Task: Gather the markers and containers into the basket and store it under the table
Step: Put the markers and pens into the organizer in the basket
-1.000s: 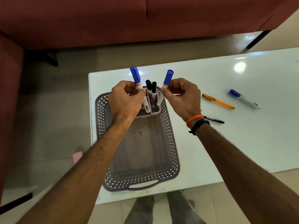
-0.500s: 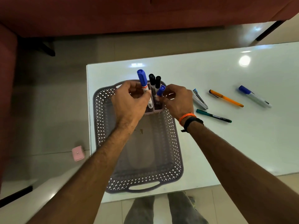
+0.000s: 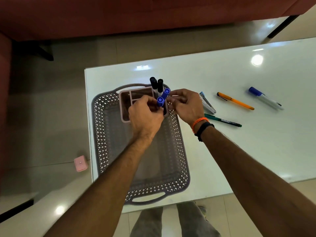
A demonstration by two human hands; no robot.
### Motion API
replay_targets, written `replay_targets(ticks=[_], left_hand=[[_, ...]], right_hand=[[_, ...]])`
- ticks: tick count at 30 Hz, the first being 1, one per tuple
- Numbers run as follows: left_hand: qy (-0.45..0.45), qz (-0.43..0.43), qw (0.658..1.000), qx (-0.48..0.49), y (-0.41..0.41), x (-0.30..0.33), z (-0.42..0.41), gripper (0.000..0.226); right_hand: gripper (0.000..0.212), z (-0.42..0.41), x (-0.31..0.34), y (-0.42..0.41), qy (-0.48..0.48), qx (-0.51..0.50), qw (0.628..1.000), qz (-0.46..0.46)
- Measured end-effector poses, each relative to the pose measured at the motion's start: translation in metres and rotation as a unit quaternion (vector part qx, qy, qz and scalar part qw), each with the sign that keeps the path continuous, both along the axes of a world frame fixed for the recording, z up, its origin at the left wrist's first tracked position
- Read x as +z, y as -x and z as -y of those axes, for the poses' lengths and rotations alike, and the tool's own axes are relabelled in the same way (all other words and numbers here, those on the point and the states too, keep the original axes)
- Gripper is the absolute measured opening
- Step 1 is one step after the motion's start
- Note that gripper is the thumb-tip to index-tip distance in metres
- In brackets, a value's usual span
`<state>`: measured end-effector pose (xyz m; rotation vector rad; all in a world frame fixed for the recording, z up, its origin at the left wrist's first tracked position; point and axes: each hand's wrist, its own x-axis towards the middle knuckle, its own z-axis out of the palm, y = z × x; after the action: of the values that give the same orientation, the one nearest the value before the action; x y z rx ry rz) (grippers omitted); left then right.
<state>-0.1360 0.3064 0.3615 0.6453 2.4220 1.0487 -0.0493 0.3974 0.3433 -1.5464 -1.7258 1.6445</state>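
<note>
While the grey basket (image 3: pixel 104 134) rests on the white table (image 3: pixel 222 151), a pink divided container (image 3: pixel 125 103) is seen at its far end. Four markers stand in the container's right compartment: two black-capped markers (image 3: pixel 156 83) and two blue-capped markers (image 3: pixel 162 98). The nearer blue-capped one is pinched by the left hand (image 3: pixel 145 117); the right hand (image 3: pixel 186 106) is curled at the container's right wall, its hold unclear. A stapler (image 3: pixel 207 104), orange pen (image 3: pixel 236 101), green pen (image 3: pixel 224 120) and blue marker (image 3: pixel 265 98) are left on the table.

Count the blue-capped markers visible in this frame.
3. Two stand in the pink organizer in the basket, at the hands: one and one. The third lies far right on the table. Hands could hide more.
</note>
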Motion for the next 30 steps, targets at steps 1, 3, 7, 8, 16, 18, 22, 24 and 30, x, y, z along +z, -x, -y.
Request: replay_targets(ticks=[1,3,7,8,16,18,22,24,30], left_hand=[[0.010,-0.003,1.000,-0.002,0.000,-0.003,-0.001,0.018],[0.021,0.003,1.000,0.005,0.001,-0.005,-0.003,0.023],[0.034,0.031,0.999,0.003,0.002,-0.002,-0.003,0.031],[0.037,0.040,0.999,0.003,0.002,-0.001,-0.002,0.033],[0.044,0.077,0.996,0.014,-0.001,0.030,0.009,0.037],[0.045,0.080,0.996,0.010,-0.006,0.038,0.011,0.033],[0.043,0.094,0.994,-0.020,-0.030,0.051,0.007,0.028],[0.044,0.097,0.993,-0.043,-0.047,0.055,-0.003,0.026],[0.065,0.119,0.988,-0.068,-0.087,0.047,-0.050,0.023]], right_hand=[[0.023,0.001,0.000,-0.001,0.009,-0.002,1.000,-0.001],[0.023,0.001,0.000,-0.002,0.016,0.000,1.000,-0.002],[0.022,0.003,0.000,-0.006,0.012,0.006,1.000,0.004],[0.021,0.004,0.000,-0.007,0.009,0.007,1.000,0.007],[0.015,0.006,0.024,-0.028,-0.050,0.017,0.997,0.054],[0.015,0.006,0.034,-0.036,-0.062,0.014,0.996,0.065],[0.019,0.003,0.049,-0.065,-0.084,0.002,0.994,0.076],[0.019,-0.003,0.052,-0.082,-0.100,-0.014,0.991,0.085],[0.020,-0.029,0.044,-0.130,-0.119,-0.046,0.986,0.107]])
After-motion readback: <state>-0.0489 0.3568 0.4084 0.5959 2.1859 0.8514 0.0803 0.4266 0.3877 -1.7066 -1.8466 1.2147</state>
